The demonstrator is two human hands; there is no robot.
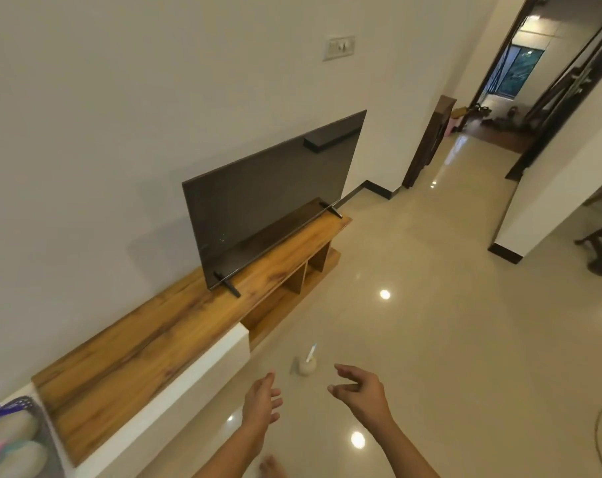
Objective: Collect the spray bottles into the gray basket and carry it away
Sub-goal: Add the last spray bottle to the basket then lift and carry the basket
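Glossy cream floor tiles [448, 322] fill the room, a white wall [120, 115] running along the 10 o'clock side.

Item 1, at 8 o'clock, frame corner: gray basket [46, 439] on the white end of the cabinet, cut off by the edge. It holds spray bottles [15, 443], pale bodies with purple, pink and teal heads (the count is unclear, since the frame crops them).

Item 2, 9 to 12 o'clock: low wooden TV cabinet [148, 343] along the wall, open shelves at its far end. A dark flat television [268, 198] stands on it on two black feet.

Item 3, 6 o'clock: left hand [263, 401], fingers spread and relaxed, holding nothing, raised above the floor.

Item 4, just beyond and between the hands: small whitish spray bottle [307, 364] on the tiles, blue-tipped nozzle pointing up; neither hand touches it.

Item 5, 5 o'clock: right hand [358, 388], fingers loosely extended toward the left, empty.

Item 6, 1 o'clock: wall switch plate [339, 47].

Item 7, 2 o'clock: corridor [499, 125] with dark door frames leading to a window.
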